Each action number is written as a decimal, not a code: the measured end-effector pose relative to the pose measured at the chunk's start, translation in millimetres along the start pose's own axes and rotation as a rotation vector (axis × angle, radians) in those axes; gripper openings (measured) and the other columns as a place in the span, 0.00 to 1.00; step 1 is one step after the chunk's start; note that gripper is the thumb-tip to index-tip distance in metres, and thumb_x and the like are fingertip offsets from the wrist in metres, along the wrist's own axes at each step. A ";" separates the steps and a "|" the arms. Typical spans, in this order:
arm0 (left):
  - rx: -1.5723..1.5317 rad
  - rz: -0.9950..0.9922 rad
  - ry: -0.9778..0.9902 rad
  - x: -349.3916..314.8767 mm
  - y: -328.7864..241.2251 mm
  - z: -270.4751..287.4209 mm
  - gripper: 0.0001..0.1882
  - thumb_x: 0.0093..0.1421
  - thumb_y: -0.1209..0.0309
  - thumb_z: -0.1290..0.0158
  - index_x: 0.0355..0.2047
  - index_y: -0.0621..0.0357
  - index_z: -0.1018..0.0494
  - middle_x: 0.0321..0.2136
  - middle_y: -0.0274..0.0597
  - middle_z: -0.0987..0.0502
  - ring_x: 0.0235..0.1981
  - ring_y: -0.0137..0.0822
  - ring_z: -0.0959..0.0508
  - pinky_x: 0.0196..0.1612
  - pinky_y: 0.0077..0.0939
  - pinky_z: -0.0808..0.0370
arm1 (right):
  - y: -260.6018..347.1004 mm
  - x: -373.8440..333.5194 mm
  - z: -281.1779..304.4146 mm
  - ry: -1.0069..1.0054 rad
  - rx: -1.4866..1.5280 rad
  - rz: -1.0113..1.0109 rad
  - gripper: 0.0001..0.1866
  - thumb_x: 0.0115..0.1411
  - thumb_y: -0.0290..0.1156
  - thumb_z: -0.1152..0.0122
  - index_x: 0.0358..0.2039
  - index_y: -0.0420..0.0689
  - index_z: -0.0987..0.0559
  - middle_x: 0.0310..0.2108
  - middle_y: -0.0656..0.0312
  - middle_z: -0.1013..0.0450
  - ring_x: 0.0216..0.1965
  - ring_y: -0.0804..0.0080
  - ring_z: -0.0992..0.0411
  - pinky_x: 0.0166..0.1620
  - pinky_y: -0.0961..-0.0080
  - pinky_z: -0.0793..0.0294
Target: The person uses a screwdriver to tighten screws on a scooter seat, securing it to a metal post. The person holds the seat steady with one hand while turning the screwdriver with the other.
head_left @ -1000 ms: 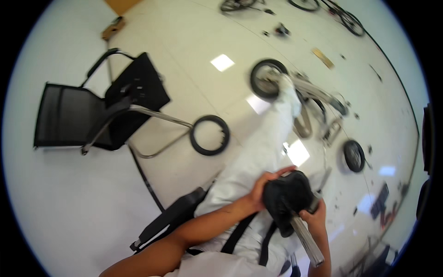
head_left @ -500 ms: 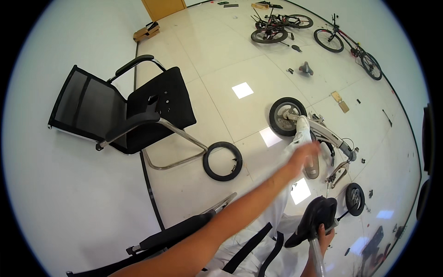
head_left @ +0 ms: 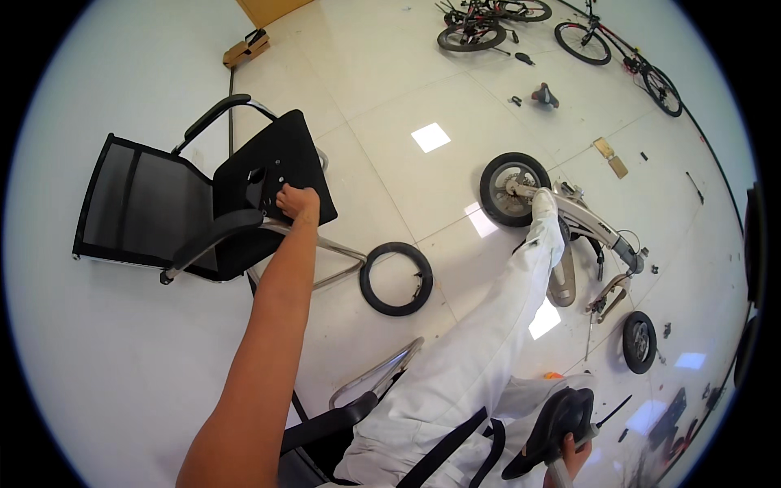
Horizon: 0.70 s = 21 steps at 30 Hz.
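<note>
1. At ten o'clock, a black chair [head_left: 286, 140] carries small pieces [head_left: 281, 180] on its seat.
2. The left hand [head_left: 298, 202] is over that seat, fingers curled downward; whether they pinch anything cannot be told.
3. Near centre, toward six, a bare tyre [head_left: 365, 279] lies on the floor beside the chair's leg.
4. Between four and five, a black saddle [head_left: 557, 423] is held over the person's lap.
5. The right hand [head_left: 576, 457] wraps beneath it, partly hidden. The step appears to be reaching among the pieces, which calls for a fingertip grip while the saddle stays steady.
</note>
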<state>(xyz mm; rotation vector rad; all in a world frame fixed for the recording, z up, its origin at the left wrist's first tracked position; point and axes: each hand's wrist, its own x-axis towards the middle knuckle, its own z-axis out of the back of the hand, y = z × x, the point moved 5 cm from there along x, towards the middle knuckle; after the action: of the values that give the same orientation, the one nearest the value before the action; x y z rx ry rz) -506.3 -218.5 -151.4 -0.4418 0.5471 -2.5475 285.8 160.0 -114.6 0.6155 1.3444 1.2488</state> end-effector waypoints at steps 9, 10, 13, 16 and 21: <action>0.050 0.157 0.136 72.0 49.8 -52.0 0.13 0.58 0.67 0.45 0.42 0.49 0.18 0.51 0.45 0.22 0.53 0.49 0.23 0.57 0.46 0.27 | -2.1 -11.3 17.7 0.010 -0.182 -0.075 0.35 0.55 0.36 0.27 0.58 0.34 0.31 0.48 0.53 0.26 0.48 0.64 0.27 0.53 0.67 0.27; 0.056 0.074 0.118 78.2 54.1 -56.6 0.12 0.57 0.67 0.44 0.40 0.48 0.17 0.46 0.46 0.19 0.48 0.50 0.19 0.54 0.43 0.23 | 5.5 -15.0 20.0 0.018 -0.286 -0.099 0.34 0.54 0.36 0.26 0.57 0.34 0.30 0.48 0.53 0.26 0.46 0.66 0.27 0.52 0.68 0.27; 0.281 -0.151 0.086 144.8 102.5 -77.5 0.11 0.56 0.67 0.44 0.38 0.52 0.17 0.41 0.46 0.17 0.46 0.45 0.17 0.52 0.38 0.22 | 41.7 -27.5 -27.9 0.087 -0.238 -0.095 0.34 0.52 0.40 0.25 0.54 0.35 0.28 0.46 0.56 0.26 0.44 0.69 0.28 0.50 0.70 0.27; -0.067 0.487 -0.091 185.0 118.6 -62.4 0.14 0.57 0.67 0.45 0.42 0.57 0.19 0.46 0.47 0.18 0.52 0.48 0.21 0.54 0.36 0.23 | 62.5 -32.1 -48.9 0.105 -0.172 -0.154 0.30 0.53 0.40 0.24 0.49 0.35 0.26 0.42 0.57 0.26 0.42 0.71 0.28 0.49 0.72 0.28; -0.250 -0.468 0.002 49.4 -1.0 -19.9 0.15 0.62 0.70 0.45 0.50 0.55 0.21 0.45 0.45 0.18 0.47 0.42 0.19 0.50 0.33 0.24 | 78.9 -39.6 -61.1 0.102 -0.154 -0.169 0.25 0.52 0.38 0.24 0.43 0.35 0.23 0.35 0.60 0.22 0.36 0.75 0.26 0.43 0.75 0.26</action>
<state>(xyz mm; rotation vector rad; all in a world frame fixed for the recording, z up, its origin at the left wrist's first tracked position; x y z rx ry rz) -555.5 -237.9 -158.2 -0.7289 0.8525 -2.9304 213.9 128.8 -41.2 0.3268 1.3401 1.2452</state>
